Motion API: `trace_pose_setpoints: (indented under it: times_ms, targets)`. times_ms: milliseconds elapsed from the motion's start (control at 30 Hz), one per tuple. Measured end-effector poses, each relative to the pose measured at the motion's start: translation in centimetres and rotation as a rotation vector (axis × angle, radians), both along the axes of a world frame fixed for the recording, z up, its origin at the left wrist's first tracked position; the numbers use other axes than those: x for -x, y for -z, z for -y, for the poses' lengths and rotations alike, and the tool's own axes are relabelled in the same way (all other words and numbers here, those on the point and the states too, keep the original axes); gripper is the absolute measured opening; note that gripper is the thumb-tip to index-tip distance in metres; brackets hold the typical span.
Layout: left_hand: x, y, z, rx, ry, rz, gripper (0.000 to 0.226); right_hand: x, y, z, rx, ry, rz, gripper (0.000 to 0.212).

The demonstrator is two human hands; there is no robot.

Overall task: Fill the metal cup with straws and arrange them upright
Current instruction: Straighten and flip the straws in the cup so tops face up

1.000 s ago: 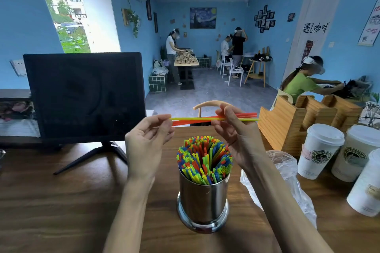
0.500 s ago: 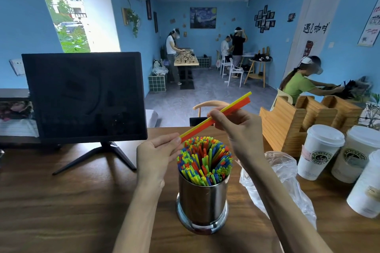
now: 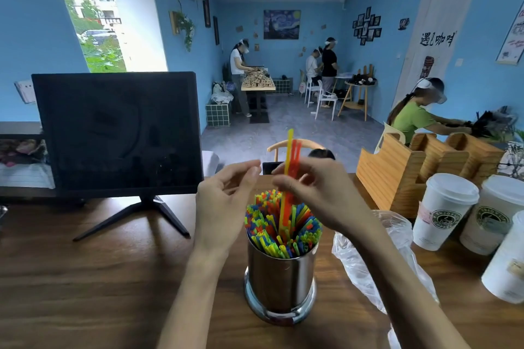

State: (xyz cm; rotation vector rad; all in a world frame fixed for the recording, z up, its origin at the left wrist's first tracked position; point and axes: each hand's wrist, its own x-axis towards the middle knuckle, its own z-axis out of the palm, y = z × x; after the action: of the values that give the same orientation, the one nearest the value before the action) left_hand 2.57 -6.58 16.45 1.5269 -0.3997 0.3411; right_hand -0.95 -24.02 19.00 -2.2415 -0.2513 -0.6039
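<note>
The metal cup (image 3: 280,278), packed with straws (image 3: 279,225), stands on the surface (image 3: 85,278) just below and between both hands. The right hand (image 3: 312,195) pinches a few held straws (image 3: 292,156), now upright over the cup rather than slanted. The left hand (image 3: 224,201) has let go, fingers loosely apart.

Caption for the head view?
Right hand lowers a few straws upright into the full metal cup; left hand open beside it.

both forearms bare, no sleeves, rings or watch showing
</note>
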Motion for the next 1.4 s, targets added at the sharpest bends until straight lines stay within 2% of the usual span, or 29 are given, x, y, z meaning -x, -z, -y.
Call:
trace_pose_setpoints:
  times_ms: [67, 167, 367, 500, 600, 733, 800, 867, 933, 1067, 1133, 1233, 1333, 1400]
  targets:
    - [0.7, -1.0, 0.6, 0.045, 0.097, 0.059, 0.018, -0.5, 1.2, -0.4, 0.116, -0.029, -0.121, 0.023]
    - [0.7, -1.4, 1.1, -0.003, 0.141, 0.096, 0.027, -0.9, 2.6, -0.5, 0.184, -0.052, -0.19, 0.017]
    - [0.3, 0.1, 1.0, -0.138, 0.038, 0.173, 0.028, -0.9, 2.7, -0.3, 0.258, -0.008, -0.214, 0.017]
    - [-0.3, 1.5, 1.0, -0.387, -0.106, 0.415, 0.03, -1.0, 2.4, -0.5, 0.319, 0.019, -0.178, 0.024]
    - [-0.7, 2.7, 0.8, -0.459, -0.137, 0.418, 0.03, -1.3, 2.9, -0.7, 0.39, 0.052, -0.143, 0.022]
    - [-0.6, 3.4, 0.5, -0.555, -0.174, 0.483, 0.02, -1.0, 3.1, -0.2, 0.245, 0.023, -0.162, 0.019]
    - [-0.4, 3.6, 0.4, -0.551, -0.13, 0.431, 0.017, -0.8, 2.8, 0.5, 0.089, -0.051, -0.237, 0.025]
    - [-0.3, 4.0, 0.2, -0.514, -0.013, 0.314, 0.017, -0.7, 2.7, 1.1, -0.072, -0.136, -0.336, 0.04]
    - [-0.2, 4.3, -0.1, -0.499, 0.064, 0.253, 0.018, -0.6, 2.7, 1.6, -0.097, -0.128, -0.356, 0.053]
    - [-0.1, 4.1, -0.5, -0.446, 0.101, 0.245, 0.027, -0.4, 2.7, 2.0, -0.104, -0.137, -0.314, 0.043]
    - [-0.4, 4.1, -0.6, -0.396, 0.077, 0.234, 0.025, -0.4, 2.9, 1.9, -0.101, -0.147, -0.29, 0.034]
    - [-1.3, 4.3, -0.7, -0.445, 0.056, 0.197, 0.031, -0.5, 3.5, 1.5, -0.105, -0.143, -0.264, 0.022]
    - [-1.6, 4.7, -0.5, -0.4, 0.087, 0.187, 0.031, -0.7, 3.6, 1.4, -0.131, -0.125, -0.252, 0.025]
    - [-1.6, 4.9, -0.4, -0.271, 0.12, 0.138, 0.022, -0.7, 3.6, 1.5, -0.134, -0.127, -0.251, 0.028]
